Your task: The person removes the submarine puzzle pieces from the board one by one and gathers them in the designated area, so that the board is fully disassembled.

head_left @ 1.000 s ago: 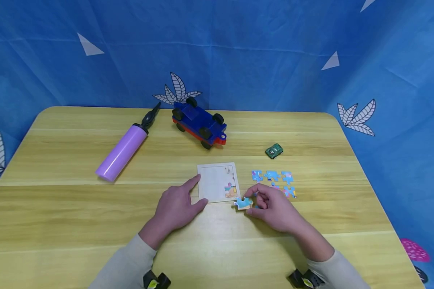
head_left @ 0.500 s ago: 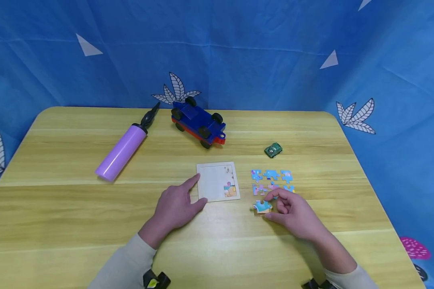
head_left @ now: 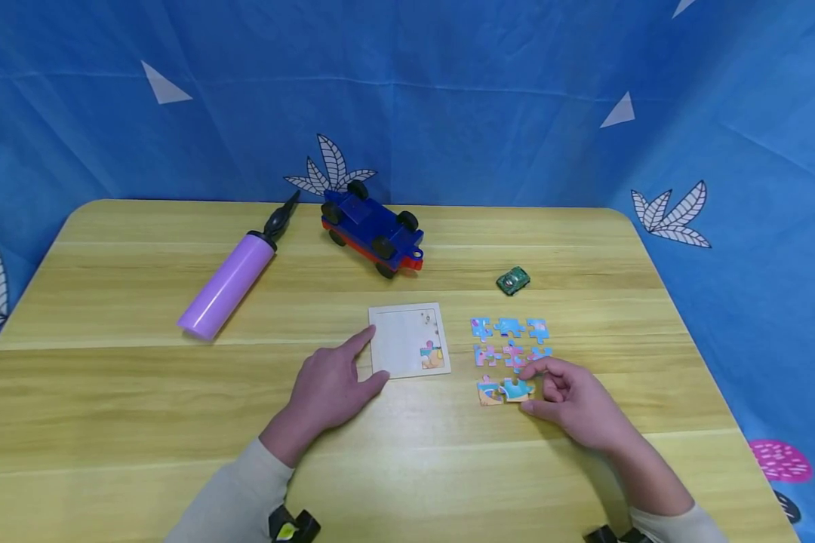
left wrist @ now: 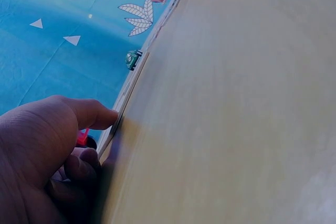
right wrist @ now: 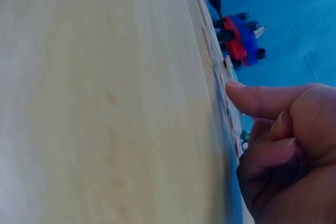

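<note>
My right hand (head_left: 573, 400) pinches a blue and tan jigsaw puzzle piece (head_left: 516, 391) between thumb and index finger, low over the table. Its other fingers are curled in, as the right wrist view shows. Just left of that piece lies another puzzle piece (head_left: 490, 393). With index finger and thumb spread, my left hand (head_left: 327, 388) touches the left side of a square puzzle board (head_left: 397, 339). One fitted piece (head_left: 432, 356) fills the board's lower right corner. In the left wrist view, the left thumb (left wrist: 97, 114) meets the board's edge.
Several puzzle pieces (head_left: 509, 328) lie in rows right of the board. Behind them stands a small green toy car (head_left: 513, 281). A blue and red toy vehicle (head_left: 373, 230) lies wheels up at the back, and a purple hand pump (head_left: 227, 286) lies to the left.
My right hand has carried the puzzle piece rightward from the board's lower right corner to beside the other piece in the front row. My left hand has stayed at the board.
</note>
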`<action>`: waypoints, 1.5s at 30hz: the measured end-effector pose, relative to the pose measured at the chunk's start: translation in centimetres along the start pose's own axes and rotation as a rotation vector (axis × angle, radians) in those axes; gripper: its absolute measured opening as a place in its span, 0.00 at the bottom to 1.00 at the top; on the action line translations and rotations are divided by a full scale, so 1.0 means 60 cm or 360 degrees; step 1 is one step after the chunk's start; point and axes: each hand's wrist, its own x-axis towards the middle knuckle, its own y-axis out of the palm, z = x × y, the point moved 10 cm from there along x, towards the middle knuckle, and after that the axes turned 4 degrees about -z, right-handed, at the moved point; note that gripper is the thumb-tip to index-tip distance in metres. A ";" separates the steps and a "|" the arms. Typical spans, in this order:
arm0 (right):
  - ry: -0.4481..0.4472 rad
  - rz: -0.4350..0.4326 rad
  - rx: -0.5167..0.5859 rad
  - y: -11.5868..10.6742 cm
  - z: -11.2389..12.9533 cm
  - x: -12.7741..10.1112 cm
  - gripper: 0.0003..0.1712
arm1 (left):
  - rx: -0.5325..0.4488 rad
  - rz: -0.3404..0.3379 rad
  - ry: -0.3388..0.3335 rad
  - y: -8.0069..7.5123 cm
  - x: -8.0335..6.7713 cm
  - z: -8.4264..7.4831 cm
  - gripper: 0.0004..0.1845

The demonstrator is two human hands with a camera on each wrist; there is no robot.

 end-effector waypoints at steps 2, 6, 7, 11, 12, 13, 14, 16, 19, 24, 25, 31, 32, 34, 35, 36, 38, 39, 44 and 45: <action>0.0019 0.0003 0.0006 -0.003 -0.004 0.000 0.17 | 0.0000 0.0002 0.0001 0.000 0.000 0.000 0.40; 0.0042 0.0003 0.0026 -0.007 -0.011 0.001 0.17 | -0.0006 -0.0001 0.0002 0.000 0.000 0.000 0.40; 0.0049 0.0002 0.0028 -0.008 -0.012 0.002 0.18 | -0.0008 -0.0001 0.0000 0.000 0.000 0.001 0.40; 0.0082 0.0005 0.0037 -0.010 -0.018 0.003 0.19 | -0.0009 0.0001 -0.0005 0.000 0.000 0.002 0.40; 0.0092 0.0009 0.0044 -0.010 -0.019 0.003 0.19 | -0.0009 0.0000 -0.0005 0.000 0.000 0.002 0.40; 0.0101 0.0014 0.0052 -0.010 -0.020 0.003 0.19 | -0.0009 -0.0001 -0.0002 0.000 0.000 0.002 0.40; 0.0108 0.0018 0.0061 -0.010 -0.021 0.004 0.19 | -0.0009 -0.0002 0.0000 0.000 0.000 0.002 0.40; 0.0121 0.0030 0.0077 -0.009 -0.023 0.004 0.19 | -0.0011 -0.0006 0.0003 0.000 0.000 0.001 0.40; 0.0134 0.0050 0.0079 -0.007 -0.025 0.005 0.20 | -0.0014 -0.0006 0.0003 0.000 0.001 0.001 0.40; 0.0162 0.0077 0.0071 -0.005 -0.027 0.006 0.20 | -0.0020 -0.0004 0.0000 -0.001 0.000 0.001 0.40; 0.0168 0.0080 0.0071 -0.005 -0.028 0.006 0.20 | -0.0019 -0.0005 0.0001 -0.001 0.000 0.001 0.40; 0.0174 0.0081 0.0045 -0.006 -0.029 0.007 0.19 | -0.0026 -0.0012 0.0007 -0.001 0.000 0.002 0.40; 0.0173 0.0082 0.0042 -0.006 -0.029 0.007 0.19 | -0.0028 -0.0013 0.0009 -0.001 0.000 0.001 0.40; 0.0171 0.0086 0.0044 -0.006 -0.029 0.008 0.19 | -0.0030 -0.0014 0.0011 -0.001 -0.001 0.001 0.39; 0.0174 0.0087 0.0048 -0.006 -0.029 0.008 0.19 | -0.0030 -0.0015 0.0012 -0.002 -0.001 0.001 0.39; 0.0174 0.0087 0.0052 -0.006 -0.029 0.008 0.19 | -0.0030 -0.0016 0.0013 -0.002 -0.001 0.001 0.39; 0.0175 0.0076 0.0058 -0.007 -0.028 0.008 0.19 | -0.0031 -0.0016 0.0012 -0.002 -0.001 0.001 0.39; 0.0172 0.0066 0.0058 -0.008 -0.027 0.008 0.19 | -0.0032 -0.0018 0.0011 -0.003 -0.001 0.001 0.39; 0.0139 -0.0018 0.0019 -0.012 -0.012 0.011 0.20 | -0.0028 -0.0019 0.0012 -0.003 -0.001 0.000 0.39; 0.0127 -0.0032 0.0013 -0.011 -0.007 0.013 0.20 | -0.0027 -0.0020 0.0012 -0.003 -0.001 0.000 0.40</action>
